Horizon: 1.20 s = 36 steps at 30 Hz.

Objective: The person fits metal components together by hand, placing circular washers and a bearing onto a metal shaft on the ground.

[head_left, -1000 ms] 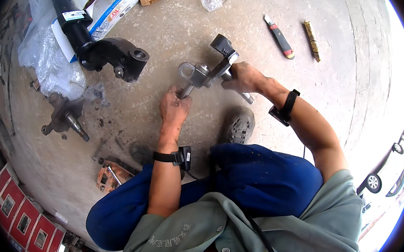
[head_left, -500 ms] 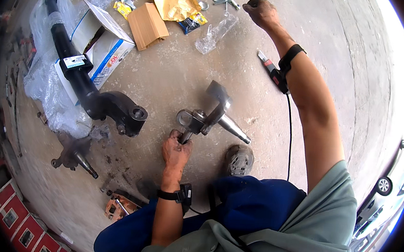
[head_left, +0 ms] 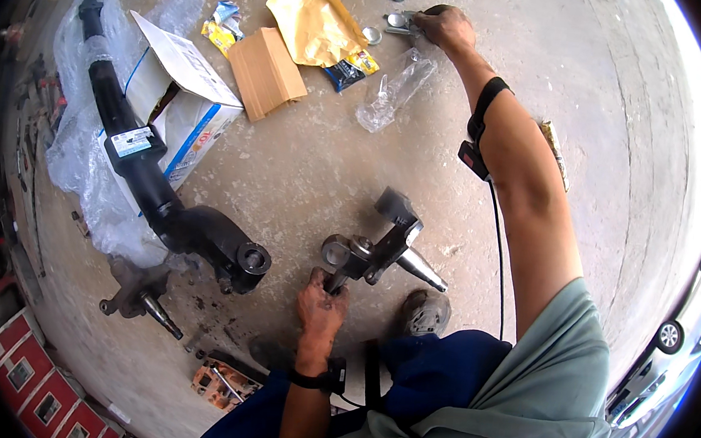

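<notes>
My left hand [head_left: 323,308] is closed around the short shaft of a metal steering knuckle [head_left: 378,242], whose bare tapered spindle points right, toward my shoe. Far out at the top, my right hand [head_left: 452,29] is closed over something dark and rounded that I cannot make out. Its fingers are up against small silver metal parts [head_left: 397,25] on the floor. A long black axle beam [head_left: 135,150] with a white label lies at the left, its forked end toward me. A second, dirtier knuckle [head_left: 134,293] sits below it.
Bubble wrap [head_left: 78,187] and an open white-and-blue box [head_left: 195,134] lie by the beam. A brown carton [head_left: 265,74], yellow paper wrapping [head_left: 313,24] and clear plastic [head_left: 395,89] are farther out. A cable [head_left: 498,249] hangs along my right arm. A rusty orange part [head_left: 223,383] lies near my left knee.
My right hand has come left to the small silver parts and now meets them. My left hand still grips the knuckle. The whole view has shifted, so floor things appear lower and farther right.
</notes>
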Tool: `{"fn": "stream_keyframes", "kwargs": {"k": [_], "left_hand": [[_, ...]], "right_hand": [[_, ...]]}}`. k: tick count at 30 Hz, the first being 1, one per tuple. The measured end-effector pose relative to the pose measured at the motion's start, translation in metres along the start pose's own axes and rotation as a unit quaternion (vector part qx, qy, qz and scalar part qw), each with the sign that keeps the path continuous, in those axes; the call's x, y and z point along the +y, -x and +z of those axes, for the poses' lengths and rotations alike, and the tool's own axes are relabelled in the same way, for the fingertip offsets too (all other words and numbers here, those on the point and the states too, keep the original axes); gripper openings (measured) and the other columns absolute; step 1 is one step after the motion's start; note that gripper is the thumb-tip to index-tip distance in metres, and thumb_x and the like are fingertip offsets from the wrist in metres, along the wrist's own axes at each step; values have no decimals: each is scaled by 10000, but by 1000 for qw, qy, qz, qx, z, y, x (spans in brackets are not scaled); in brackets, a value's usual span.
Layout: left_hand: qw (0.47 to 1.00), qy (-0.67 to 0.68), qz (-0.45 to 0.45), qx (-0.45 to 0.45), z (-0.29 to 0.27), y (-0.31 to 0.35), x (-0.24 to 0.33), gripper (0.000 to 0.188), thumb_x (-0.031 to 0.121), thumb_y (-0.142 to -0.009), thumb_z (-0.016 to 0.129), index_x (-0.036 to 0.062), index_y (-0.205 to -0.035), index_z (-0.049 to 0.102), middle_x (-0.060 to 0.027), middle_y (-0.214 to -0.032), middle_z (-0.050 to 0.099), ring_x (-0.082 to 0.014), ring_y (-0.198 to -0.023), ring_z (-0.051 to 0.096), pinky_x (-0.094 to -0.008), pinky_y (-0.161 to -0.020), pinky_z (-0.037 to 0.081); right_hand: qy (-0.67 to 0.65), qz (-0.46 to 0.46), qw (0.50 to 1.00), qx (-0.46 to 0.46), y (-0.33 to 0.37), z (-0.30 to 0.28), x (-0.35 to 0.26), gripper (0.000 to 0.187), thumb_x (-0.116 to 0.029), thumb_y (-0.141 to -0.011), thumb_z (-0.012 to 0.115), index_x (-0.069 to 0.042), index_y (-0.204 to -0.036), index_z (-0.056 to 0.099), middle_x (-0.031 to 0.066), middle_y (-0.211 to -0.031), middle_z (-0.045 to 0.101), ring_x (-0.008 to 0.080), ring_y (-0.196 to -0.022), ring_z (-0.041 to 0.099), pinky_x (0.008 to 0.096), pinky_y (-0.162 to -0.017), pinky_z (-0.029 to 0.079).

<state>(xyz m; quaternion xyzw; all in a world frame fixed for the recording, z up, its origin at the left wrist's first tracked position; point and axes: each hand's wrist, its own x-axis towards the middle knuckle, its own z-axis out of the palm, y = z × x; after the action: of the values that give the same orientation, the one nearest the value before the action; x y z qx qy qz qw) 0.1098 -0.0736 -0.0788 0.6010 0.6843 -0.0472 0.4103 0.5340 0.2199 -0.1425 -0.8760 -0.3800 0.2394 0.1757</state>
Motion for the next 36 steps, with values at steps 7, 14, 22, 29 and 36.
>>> {"fn": "stream_keyframes", "kwargs": {"k": [7, 14, 22, 29, 36], "left_hand": [[1000, -6, -8, -2, -2, 3, 9, 279, 179, -794, 750, 46, -981, 591, -212, -871, 717, -454, -875, 688, -498, -772, 540], [999, -16, 26, -8, 2, 3, 4, 268, 180, -789, 736, 51, -999, 629, -224, -881, 716, -460, -877, 686, -495, -770, 544], [997, -28, 65, -19, 10, 0, -6, 366, 214, -765, 739, 7, -1056, 662, -279, -931, 706, -482, -903, 675, -513, -799, 535], [996, -40, 72, -28, 4, 0, 7, 375, 199, -771, 711, -30, -1064, 656, -297, -931, 704, -494, -908, 671, -508, -812, 535], [996, -60, 62, -39, 3, 2, 12, 378, 209, -794, 688, -52, -1065, 648, -317, -933, 697, -501, -926, 668, -517, -842, 530]], "right_hand": [[-79, -47, 988, 121, 22, 0, 45, 371, -337, -940, 646, -32, -1132, 732, 157, -1040, 753, 311, -966, 722, 395, -865, 560], [-438, -58, 897, -23, 120, -51, 50, 316, -214, -1019, 628, 77, -1131, 678, 70, -845, 701, 112, -708, 651, 252, -623, 522], [-399, -134, 900, -109, 205, -86, 39, 382, -353, -968, 693, 5, -1101, 702, 48, -867, 706, 101, -725, 614, 256, -683, 529], [-308, -119, 926, -183, 215, -75, 59, 337, -237, -957, 720, 38, -1149, 685, 73, -897, 728, 117, -748, 655, 264, -695, 551], [-151, -47, 968, -192, 201, -34, 104, 271, -187, -904, 747, -19, -1117, 736, 101, -956, 767, 168, -828, 735, 314, -721, 593]]}}
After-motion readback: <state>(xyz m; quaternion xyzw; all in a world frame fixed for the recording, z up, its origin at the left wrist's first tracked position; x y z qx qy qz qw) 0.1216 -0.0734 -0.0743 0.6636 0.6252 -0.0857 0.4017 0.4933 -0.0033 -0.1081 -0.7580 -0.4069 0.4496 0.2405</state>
